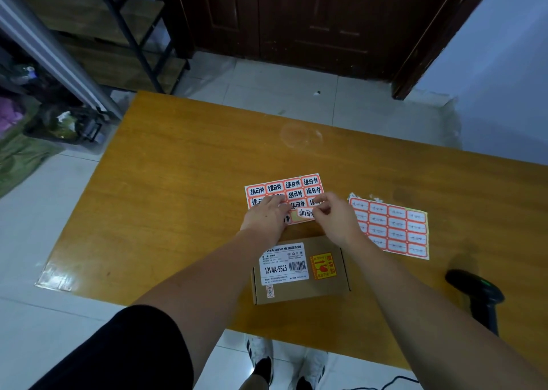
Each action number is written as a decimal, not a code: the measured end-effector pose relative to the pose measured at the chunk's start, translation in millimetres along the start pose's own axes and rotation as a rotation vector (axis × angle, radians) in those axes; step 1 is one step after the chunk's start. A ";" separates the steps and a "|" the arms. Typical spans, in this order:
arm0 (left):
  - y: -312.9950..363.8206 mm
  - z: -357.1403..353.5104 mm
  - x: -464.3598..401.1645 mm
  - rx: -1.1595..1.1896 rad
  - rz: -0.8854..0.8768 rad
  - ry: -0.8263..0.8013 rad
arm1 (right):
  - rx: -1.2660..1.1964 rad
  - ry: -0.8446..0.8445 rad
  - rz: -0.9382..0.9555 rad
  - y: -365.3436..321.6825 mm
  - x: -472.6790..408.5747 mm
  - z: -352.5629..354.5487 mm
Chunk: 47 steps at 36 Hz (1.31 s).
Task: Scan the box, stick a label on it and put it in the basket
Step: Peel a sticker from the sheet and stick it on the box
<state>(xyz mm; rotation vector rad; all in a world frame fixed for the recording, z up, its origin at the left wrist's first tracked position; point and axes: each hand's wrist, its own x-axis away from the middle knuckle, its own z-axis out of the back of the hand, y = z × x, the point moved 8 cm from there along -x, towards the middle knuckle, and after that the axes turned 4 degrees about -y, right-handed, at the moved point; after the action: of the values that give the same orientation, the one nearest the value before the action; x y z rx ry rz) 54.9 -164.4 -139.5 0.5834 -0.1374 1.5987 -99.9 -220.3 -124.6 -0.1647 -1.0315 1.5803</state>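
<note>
Your right hand (pixel 332 211) pinches a peeling label (pixel 306 212); your left hand (pixel 267 216) lies flat, pinning the label sheet (pixel 284 191). The box (pixel 299 271) sits just nearer you than the sheet, long axis left-right, about equally close to both hands.

On the wooden surface (pixel 184 182) the left hand (pixel 265 216) presses flat on a sheet of orange-framed labels (pixel 284 194), while the right hand (pixel 335 214) pinches one label (pixel 305 212) at the sheet's near edge — partly lifted. The cardboard box (pixel 299 271) lies just nearer; a second sheet (pixel 391 229) and a black scanner (pixel 480 297) lie to the right.
</note>
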 end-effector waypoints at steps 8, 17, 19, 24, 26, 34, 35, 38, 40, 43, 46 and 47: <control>2.0 13.0 3.3 0.125 -0.015 0.012 | -0.103 -0.060 0.021 16.4 35.3 17.8; 31.3 11.4 34.2 0.461 -0.077 0.077 | -0.076 -0.130 -0.009 23.1 61.5 17.5; 39.2 6.0 40.7 0.449 -0.112 0.037 | -0.085 -0.145 -0.003 19.9 64.6 16.6; 38.8 2.5 51.0 0.550 -0.025 0.041 | -0.126 -0.156 -0.003 13.9 68.6 16.5; 38.0 -0.3 54.6 0.594 0.023 0.027 | -0.127 -0.147 0.001 11.8 69.0 16.3; 40.7 -14.5 56.7 0.558 0.138 -0.056 | -0.093 -0.118 -0.006 21.3 66.5 6.0; 40.6 -15.3 56.2 0.544 0.153 -0.059 | -0.081 -0.109 -0.007 23.5 65.9 5.1; 42.3 -16.2 53.9 0.482 0.193 -0.063 | -0.050 -0.081 -0.007 29.2 64.7 1.6; 43.7 -16.3 52.4 0.426 0.216 -0.063 | -0.026 -0.070 -0.004 31.7 64.0 -0.5; 44.5 -16.4 51.0 0.336 0.239 -0.044 | -0.011 -0.052 0.006 34.3 62.8 -1.4; 45.3 -15.8 51.1 0.288 0.257 -0.016 | -0.006 -0.047 0.002 36.4 62.0 -2.8; 45.3 -15.9 50.9 0.277 0.264 -0.011 | -0.003 -0.046 -0.002 37.1 61.6 -3.4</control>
<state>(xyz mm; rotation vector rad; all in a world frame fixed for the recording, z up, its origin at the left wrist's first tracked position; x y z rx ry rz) 6.8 -118.0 -119.1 0.8143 0.0004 1.8874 -143.8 -163.2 -126.1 -0.1304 -1.0696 1.5873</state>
